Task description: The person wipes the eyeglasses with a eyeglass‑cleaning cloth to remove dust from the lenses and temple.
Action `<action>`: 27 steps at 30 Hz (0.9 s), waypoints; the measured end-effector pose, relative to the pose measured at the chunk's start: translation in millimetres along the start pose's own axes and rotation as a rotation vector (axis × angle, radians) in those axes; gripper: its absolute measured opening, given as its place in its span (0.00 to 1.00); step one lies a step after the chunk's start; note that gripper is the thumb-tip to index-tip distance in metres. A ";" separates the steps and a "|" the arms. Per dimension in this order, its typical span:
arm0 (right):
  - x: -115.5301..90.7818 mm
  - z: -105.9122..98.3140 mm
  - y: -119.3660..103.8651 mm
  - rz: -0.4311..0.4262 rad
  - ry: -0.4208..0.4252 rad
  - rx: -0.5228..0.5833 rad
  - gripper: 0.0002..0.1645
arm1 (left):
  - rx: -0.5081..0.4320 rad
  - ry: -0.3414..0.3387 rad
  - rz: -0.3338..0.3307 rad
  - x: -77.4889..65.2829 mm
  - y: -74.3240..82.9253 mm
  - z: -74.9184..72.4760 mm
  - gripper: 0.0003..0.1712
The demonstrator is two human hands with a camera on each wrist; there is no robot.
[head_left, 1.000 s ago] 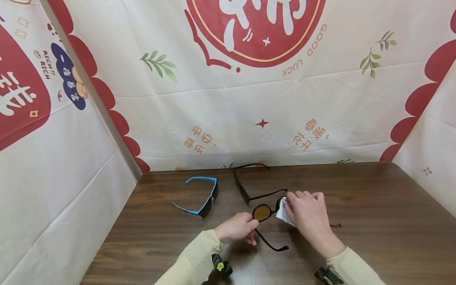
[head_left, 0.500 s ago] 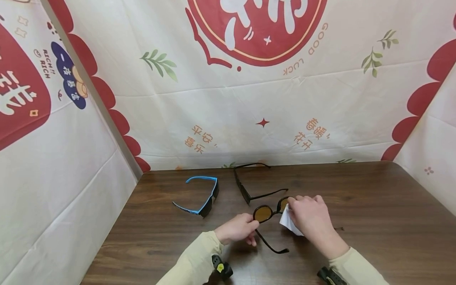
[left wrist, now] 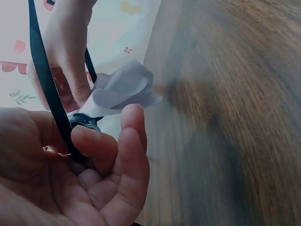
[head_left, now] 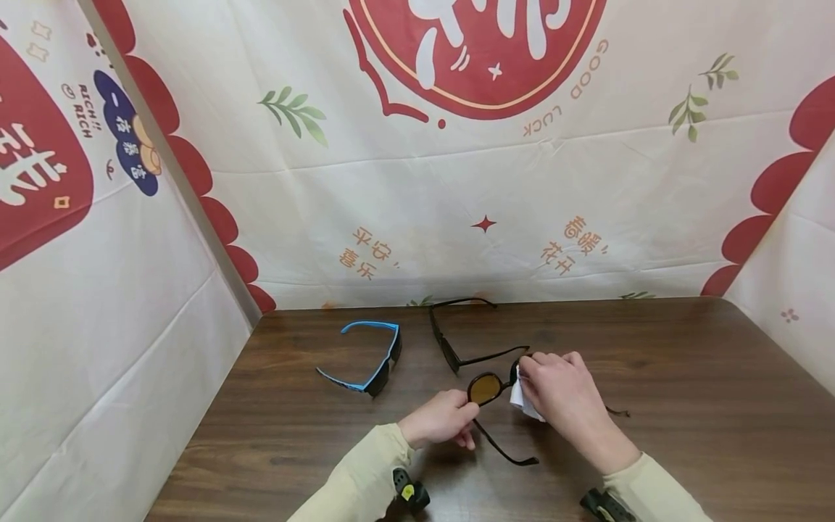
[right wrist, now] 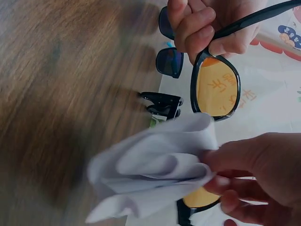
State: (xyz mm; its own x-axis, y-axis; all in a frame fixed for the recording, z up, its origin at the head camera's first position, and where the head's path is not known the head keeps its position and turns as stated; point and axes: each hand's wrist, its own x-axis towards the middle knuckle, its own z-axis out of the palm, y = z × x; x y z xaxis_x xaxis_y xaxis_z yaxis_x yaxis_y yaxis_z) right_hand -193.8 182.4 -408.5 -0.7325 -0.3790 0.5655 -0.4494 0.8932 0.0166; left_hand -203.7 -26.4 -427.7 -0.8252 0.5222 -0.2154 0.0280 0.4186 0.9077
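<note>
Black-framed sunglasses with amber lenses (head_left: 485, 389) are held above the table, their temples unfolded. My left hand (head_left: 438, 418) pinches the frame at its left end, beside the hinge. In my right hand (head_left: 566, 391) is a folded white cloth (head_left: 524, 400), pinched against the other lens. That lens lies mostly behind the cloth and fingers in the head view. From the right wrist, the cloth (right wrist: 155, 165) shows loose folds hanging below the thumb, and the near amber lens (right wrist: 217, 87) is uncovered. In the left wrist view, a dark temple (left wrist: 47, 75) crosses in front of the left hand (left wrist: 89, 174).
Blue-and-black sunglasses (head_left: 380, 373) lie unfolded on the brown wooden table (head_left: 293, 449) at the left. Black sunglasses (head_left: 446, 349) rest farther back, just beyond the held pair. A printed white cloth backdrop (head_left: 417, 196) rises behind the table's far edge.
The right hand with the white cloth shifts right and slightly down, uncovering part of the far lens, then comes back left over it. The left hand keeps its grip, drifting slightly right with the view.
</note>
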 end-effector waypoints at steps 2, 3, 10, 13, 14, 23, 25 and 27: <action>-0.9 -0.9 0.7 -0.023 -0.039 -0.002 0.18 | 0.006 0.002 0.002 0.1 -0.2 0.5 0.12; -1.6 -1.7 1.0 -0.020 -0.059 -0.013 0.18 | 0.012 0.002 0.003 0.1 -0.2 0.6 0.12; -5.2 -8.5 3.4 0.136 -0.122 -0.128 0.09 | 0.052 -0.015 -0.002 0.0 0.1 1.2 0.13; -6.0 -8.0 3.9 0.189 -0.062 -0.128 0.09 | 0.068 -0.022 -0.013 0.2 -0.3 1.9 0.13; -6.1 -7.4 3.9 0.198 -0.039 -0.117 0.09 | 0.072 -0.024 -0.015 0.0 -0.4 2.1 0.13; -3.5 -1.4 5.1 0.056 0.056 0.015 0.13 | 0.024 -0.014 -0.012 -2.1 -1.8 3.5 0.12; -2.9 -1.3 5.2 0.014 0.043 0.033 0.13 | 0.003 -0.013 -0.012 -2.4 -2.0 3.4 0.12; -2.3 -1.6 5.3 -0.010 0.018 0.042 0.14 | -0.013 -0.011 -0.010 -2.6 -2.2 3.1 0.12</action>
State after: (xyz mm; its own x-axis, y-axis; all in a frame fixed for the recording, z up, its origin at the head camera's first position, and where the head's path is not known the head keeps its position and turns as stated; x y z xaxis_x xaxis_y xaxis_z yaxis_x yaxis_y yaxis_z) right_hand -193.7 188.4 -408.4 -0.7190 -0.3828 0.5800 -0.4778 0.8784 -0.0125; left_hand -199.8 -26.5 -430.3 -0.8190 0.5263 -0.2286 0.0122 0.4142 0.9101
